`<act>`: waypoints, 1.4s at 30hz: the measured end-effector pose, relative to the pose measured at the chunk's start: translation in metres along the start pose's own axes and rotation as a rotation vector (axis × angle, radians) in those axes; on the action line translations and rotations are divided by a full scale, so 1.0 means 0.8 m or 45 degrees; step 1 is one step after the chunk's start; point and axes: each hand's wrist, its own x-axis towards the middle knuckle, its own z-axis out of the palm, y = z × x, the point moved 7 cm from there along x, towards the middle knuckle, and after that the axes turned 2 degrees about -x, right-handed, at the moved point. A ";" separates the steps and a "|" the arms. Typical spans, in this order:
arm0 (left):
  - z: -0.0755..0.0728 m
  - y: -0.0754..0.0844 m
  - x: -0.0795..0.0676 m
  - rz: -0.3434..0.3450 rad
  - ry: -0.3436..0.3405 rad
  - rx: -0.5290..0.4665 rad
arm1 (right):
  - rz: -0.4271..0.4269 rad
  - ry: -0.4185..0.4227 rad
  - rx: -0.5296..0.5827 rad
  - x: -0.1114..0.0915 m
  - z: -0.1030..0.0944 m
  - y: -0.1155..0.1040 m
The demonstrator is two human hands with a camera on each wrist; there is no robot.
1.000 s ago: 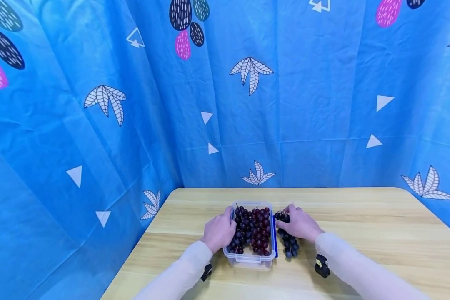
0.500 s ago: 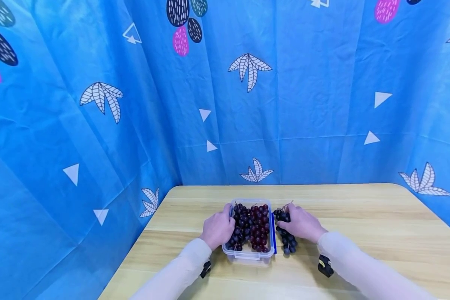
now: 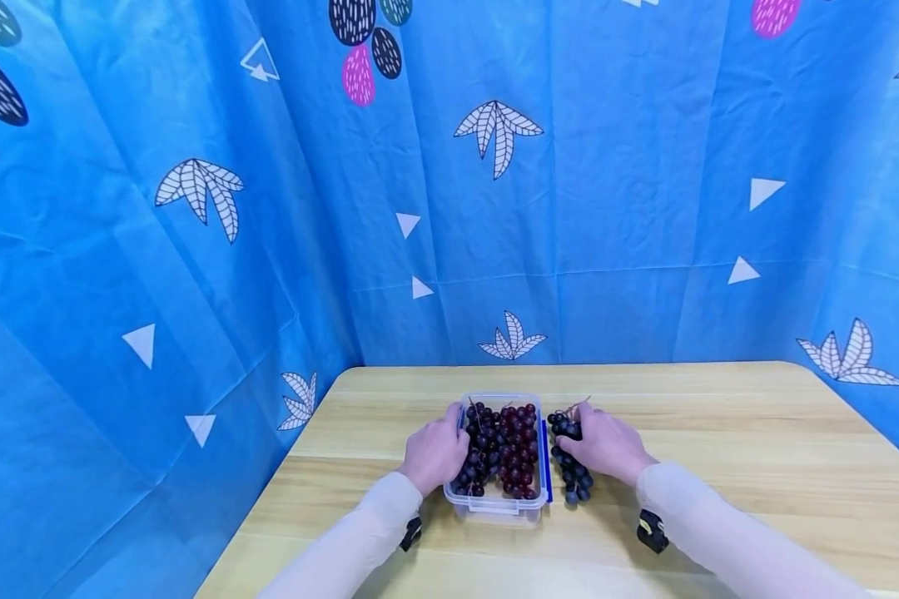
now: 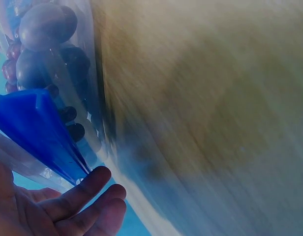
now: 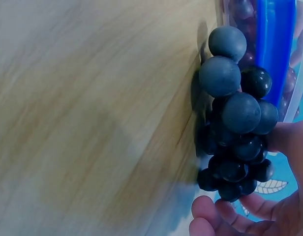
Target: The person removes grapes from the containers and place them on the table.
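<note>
A clear plastic food container (image 3: 494,506) with blue side clips stands on the table. Inside it lie dark purple grapes (image 3: 481,449) on the left and redder grapes (image 3: 520,453) on the right. My left hand (image 3: 434,451) grips the container's left wall, its fingertips beside the blue clip (image 4: 41,130) in the left wrist view. Just right of the container, my right hand (image 3: 608,445) holds a bunch of blue-black grapes (image 5: 237,115) near its stem end. The thumb is on one side of the bunch and the fingers on the other; its lower grapes hang close over the wood.
The light wooden table (image 3: 749,466) extends to both sides and behind the container. A blue patterned curtain (image 3: 614,208) encloses the back and sides. Dark cameras are strapped to both wrists, over pale sleeves (image 3: 727,524).
The head view has shifted slightly, so everything sits a little higher. My right hand and its bunch have edged slightly away from the container at the stem end. The left hand keeps its grip.
</note>
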 end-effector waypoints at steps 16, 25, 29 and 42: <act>-0.002 -0.006 -0.001 0.001 0.028 0.031 | 0.048 -0.150 0.252 -0.009 0.013 -0.003; -0.002 -0.007 -0.002 -0.009 0.021 0.026 | 0.120 -0.251 0.460 -0.014 0.024 -0.005; -0.001 -0.006 -0.002 -0.012 0.016 0.016 | 0.129 -0.266 0.495 -0.015 0.026 -0.004; 0.000 -0.001 0.001 0.007 0.023 0.027 | 0.042 -0.182 0.167 -0.017 0.009 -0.001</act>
